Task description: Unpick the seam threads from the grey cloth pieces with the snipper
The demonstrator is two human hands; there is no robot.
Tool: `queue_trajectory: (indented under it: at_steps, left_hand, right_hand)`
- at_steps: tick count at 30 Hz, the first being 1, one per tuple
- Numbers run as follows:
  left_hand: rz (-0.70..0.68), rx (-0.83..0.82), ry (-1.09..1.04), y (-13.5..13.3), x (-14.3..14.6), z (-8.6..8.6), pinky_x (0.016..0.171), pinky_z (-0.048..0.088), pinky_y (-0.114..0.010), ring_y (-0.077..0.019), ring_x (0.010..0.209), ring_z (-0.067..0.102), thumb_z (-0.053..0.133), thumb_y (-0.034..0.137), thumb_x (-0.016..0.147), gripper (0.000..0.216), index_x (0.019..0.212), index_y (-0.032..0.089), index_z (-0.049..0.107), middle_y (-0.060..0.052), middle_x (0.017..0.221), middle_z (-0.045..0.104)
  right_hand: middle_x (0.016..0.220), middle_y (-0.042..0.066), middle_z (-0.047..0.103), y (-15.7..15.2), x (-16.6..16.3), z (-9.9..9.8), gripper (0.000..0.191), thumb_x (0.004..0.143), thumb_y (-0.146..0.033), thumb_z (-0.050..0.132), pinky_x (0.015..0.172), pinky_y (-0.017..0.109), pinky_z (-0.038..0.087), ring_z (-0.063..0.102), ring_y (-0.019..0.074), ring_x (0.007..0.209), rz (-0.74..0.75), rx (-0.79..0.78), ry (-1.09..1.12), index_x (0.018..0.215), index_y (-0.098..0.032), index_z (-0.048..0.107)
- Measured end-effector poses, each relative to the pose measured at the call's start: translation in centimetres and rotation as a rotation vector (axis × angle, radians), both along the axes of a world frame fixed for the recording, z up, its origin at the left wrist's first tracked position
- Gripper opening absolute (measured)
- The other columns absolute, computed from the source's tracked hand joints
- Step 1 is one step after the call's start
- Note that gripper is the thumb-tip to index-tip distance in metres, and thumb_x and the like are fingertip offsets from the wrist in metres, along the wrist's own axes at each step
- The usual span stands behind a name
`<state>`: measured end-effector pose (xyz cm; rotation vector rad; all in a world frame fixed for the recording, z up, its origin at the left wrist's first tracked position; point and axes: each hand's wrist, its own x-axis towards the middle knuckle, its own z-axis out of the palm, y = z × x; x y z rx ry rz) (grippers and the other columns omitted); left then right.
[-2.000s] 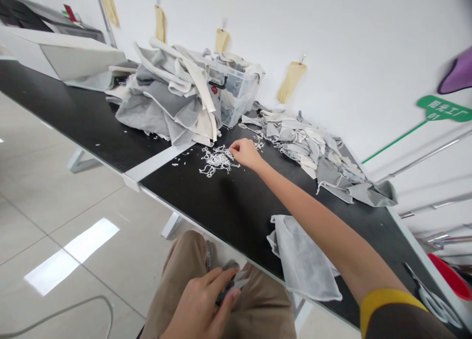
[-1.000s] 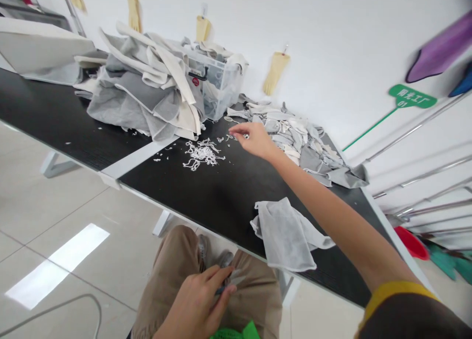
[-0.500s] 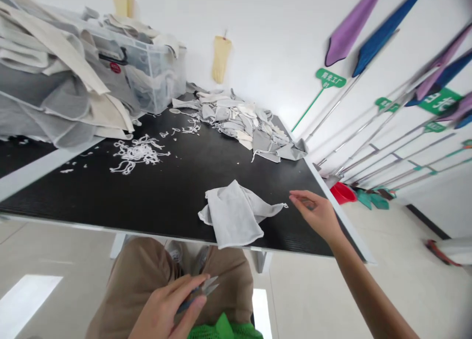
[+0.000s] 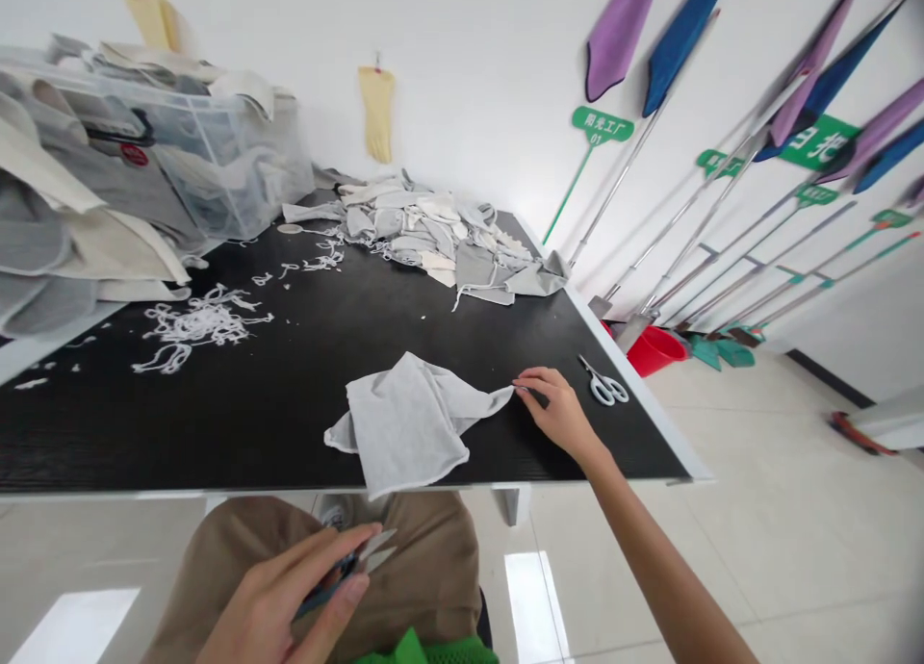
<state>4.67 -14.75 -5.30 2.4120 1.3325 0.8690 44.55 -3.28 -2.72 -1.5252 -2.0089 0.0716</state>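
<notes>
My left hand [image 4: 289, 587] is closed around small thread snips [image 4: 353, 566] over my lap, their two pointed blades apart and aimed right. A light grey cloth piece [image 4: 404, 423] with pale stitched edges lies folded over itself at the table's front edge. My right hand [image 4: 552, 409] pinches the tip of its narrow right corner between thumb and fingers, the small end hidden by the fingertips. To the right of that hand lie white-handled scissors [image 4: 604, 385].
White thread scraps [image 4: 202, 327] lie on the black table [image 4: 303, 404] at the left. Behind them stands a clear plastic bin [image 4: 238, 164] overflowing with grey and cream cloth. A heap of cloth pieces [image 4: 425, 221] sits at the back. Mops and a red bucket [image 4: 654, 349] stand right.
My right hand has moved left onto the cloth's corner and now pinches it. The view has shifted right, and the scissors have come into sight. My left hand still holds the snips.
</notes>
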Motion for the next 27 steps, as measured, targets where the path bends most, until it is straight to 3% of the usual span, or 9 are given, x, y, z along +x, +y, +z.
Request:
queue_trajectory:
  at_steps: [3, 7, 11, 14, 17, 19, 22, 27]
  left_hand:
    - [-0.023, -0.026, 0.019, 1.2, 0.9, 1.6, 0.086, 0.060, -0.026, -0.0196, 0.101, 0.072, 0.059, 0.044, 0.091, 0.035, 0.122, 0.031, 0.066, -0.001, 0.116, 0.074]
    - [-0.035, -0.094, -0.055, 3.2, 3.7, 4.0, 0.085, 0.058, -0.023, -0.0172, 0.098, 0.072, 0.059, 0.043, 0.091, 0.032, 0.120, 0.031, 0.067, 0.001, 0.113, 0.074]
    - [-0.050, -0.336, -0.170, 3.8, 8.4, 5.3, 0.094, 0.055, -0.033, -0.0207, 0.108, 0.067, 0.053, 0.045, 0.094, 0.033, 0.120, 0.031, 0.068, -0.001, 0.117, 0.073]
    - [-0.087, -0.577, -0.318, 3.3, 12.1, 5.1, 0.095, 0.053, -0.036, -0.0223, 0.109, 0.064, 0.050, 0.048, 0.095, 0.036, 0.118, 0.029, 0.070, -0.004, 0.115, 0.072]
    - [-0.154, -0.872, -0.486, 2.7, 15.3, 4.3, 0.061, 0.050, -0.023, -0.0158, 0.073, 0.062, 0.051, 0.054, 0.092, 0.044, 0.112, 0.022, 0.073, -0.003, 0.077, 0.067]
    - [-0.151, -1.076, -0.604, 2.7, 16.9, 3.6, 0.043, 0.029, -0.017, -0.0089, 0.050, 0.042, 0.052, 0.059, 0.090, 0.052, 0.111, 0.016, 0.072, 0.004, 0.055, 0.046]
    - [-0.089, -1.251, -0.786, 3.1, 18.3, 2.7, 0.042, 0.012, -0.018, -0.0049, 0.046, 0.023, 0.057, 0.062, 0.085, 0.060, 0.115, 0.012, 0.067, 0.009, 0.057, 0.030]
    - [-0.036, -1.377, -1.032, 4.0, 19.4, 2.7, 0.043, 0.009, -0.018, -0.0026, 0.047, 0.019, 0.065, 0.054, 0.082, 0.056, 0.119, 0.013, 0.061, 0.008, 0.066, 0.035]
  right_hand:
    - [0.095, 0.007, 0.072, -0.2, 0.3, -0.2, 0.019, 0.093, -0.024, 0.052, 0.088, 0.047, 0.051, 0.065, 0.0275, 0.093, 0.013, -0.028, 0.035, 0.091, -0.027, 0.071]
    - [0.094, 0.008, 0.072, -1.2, 0.5, -0.3, 0.017, 0.093, -0.023, 0.050, 0.089, 0.044, 0.051, 0.065, 0.0267, 0.093, 0.008, -0.020, 0.102, 0.091, -0.025, 0.067]
    - [0.092, 0.006, 0.073, -1.7, 0.5, -0.6, 0.016, 0.092, -0.027, 0.053, 0.085, 0.041, 0.052, 0.067, 0.0243, 0.087, -0.018, -0.053, 0.246, 0.090, -0.024, 0.068]
    - [0.090, 0.006, 0.075, -1.6, 0.7, -1.0, 0.018, 0.091, -0.034, 0.056, 0.080, 0.038, 0.054, 0.069, 0.0228, 0.082, -0.037, -0.114, 0.403, 0.091, -0.023, 0.071]
    - [0.092, 0.006, 0.076, -1.5, 0.8, -1.3, 0.022, 0.089, -0.036, 0.061, 0.078, 0.036, 0.055, 0.070, 0.0221, 0.082, -0.015, -0.159, 0.507, 0.100, -0.022, 0.073]
    - [0.087, 0.005, 0.076, -1.5, 0.8, -1.4, 0.023, 0.087, -0.035, 0.064, 0.075, 0.034, 0.054, 0.070, 0.0210, 0.079, -0.001, -0.175, 0.496, 0.103, -0.021, 0.073]
    - [0.075, 0.002, 0.074, -1.6, 0.7, -1.3, 0.018, 0.085, -0.032, 0.066, 0.070, 0.033, 0.051, 0.067, 0.0192, 0.069, -0.002, -0.181, 0.428, 0.097, -0.022, 0.075]
    - [0.069, 0.001, 0.070, -2.3, 0.5, -0.8, 0.017, 0.089, -0.032, 0.060, 0.064, 0.032, 0.048, 0.064, 0.0191, 0.064, -0.008, -0.157, 0.440, 0.085, -0.024, 0.075]
